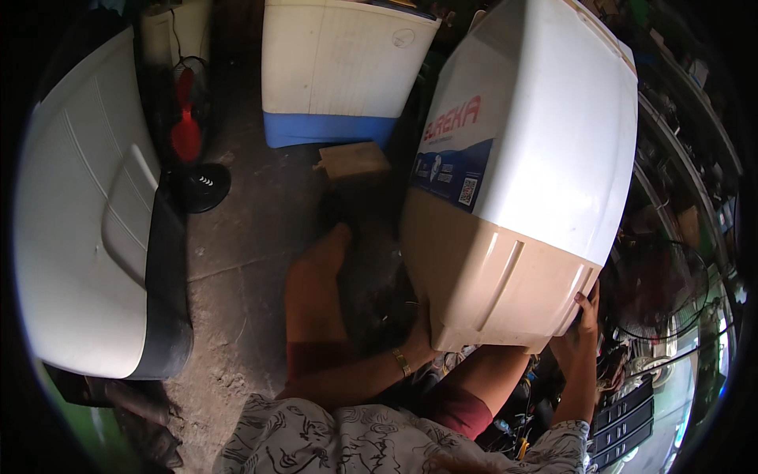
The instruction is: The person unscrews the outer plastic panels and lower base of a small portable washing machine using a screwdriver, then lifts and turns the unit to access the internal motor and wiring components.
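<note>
Fingers of the right hand (587, 316) are bent, slightly parted, and hold the lower right edge of the beige-and-white cabinet (553, 166). The left hand (422, 336) sits at the lower left corner; its finger opening is mostly hidden and cannot be told. The cabinet's long axis runs up and away from both sets of fingers, neither hand clearly nearer.

Cannot see the fingertips of the left hand (423, 335), hidden by the white-and-tan appliance shell (553, 158), nor all of that shell's far end, cut by the upper edge. Cannot make out the goods on the dim right-side shelves (701, 103).
</note>
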